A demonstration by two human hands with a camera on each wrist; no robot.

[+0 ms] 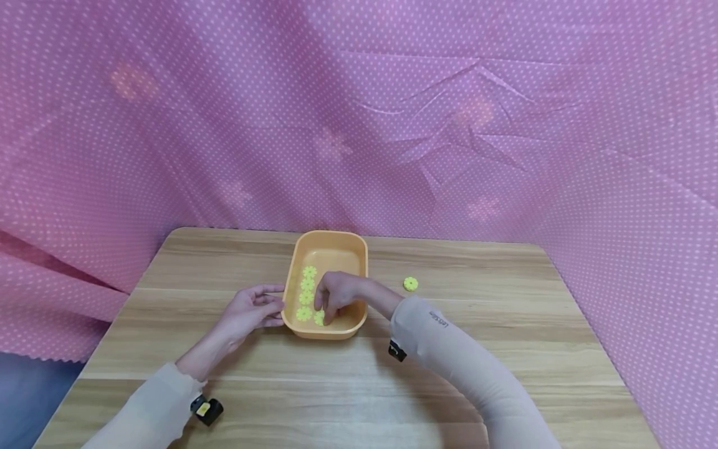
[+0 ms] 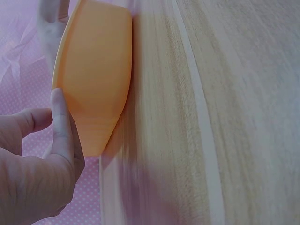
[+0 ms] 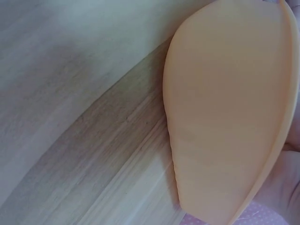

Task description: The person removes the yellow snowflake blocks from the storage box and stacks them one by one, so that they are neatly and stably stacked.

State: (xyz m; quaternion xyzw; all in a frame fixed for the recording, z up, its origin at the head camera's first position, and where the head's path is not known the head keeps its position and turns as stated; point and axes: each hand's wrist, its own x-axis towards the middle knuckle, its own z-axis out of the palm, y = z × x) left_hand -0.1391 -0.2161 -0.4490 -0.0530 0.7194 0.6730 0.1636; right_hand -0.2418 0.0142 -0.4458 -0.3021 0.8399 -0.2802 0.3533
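Note:
A pale orange rectangular tub (image 1: 336,243) stands on the table, with several yellow flower-shaped pieces (image 1: 306,297) in a column along its left side. My left hand (image 1: 247,315) touches the tub's left wall with extended fingers; the left wrist view shows its fingertips (image 2: 58,101) at the rim. Inside the tub, my right hand (image 1: 339,294) reaches down over the right wall, thumb and fingers bent onto another yellow flower piece (image 1: 319,318) near the front. In the right wrist view the tub's outer wall (image 3: 225,112) hides those fingertips.
One more yellow flower piece (image 1: 411,284) lies on the wooden table (image 1: 482,299), right of the tub. Pink dotted cloth (image 1: 359,125) hangs behind the table and at both sides.

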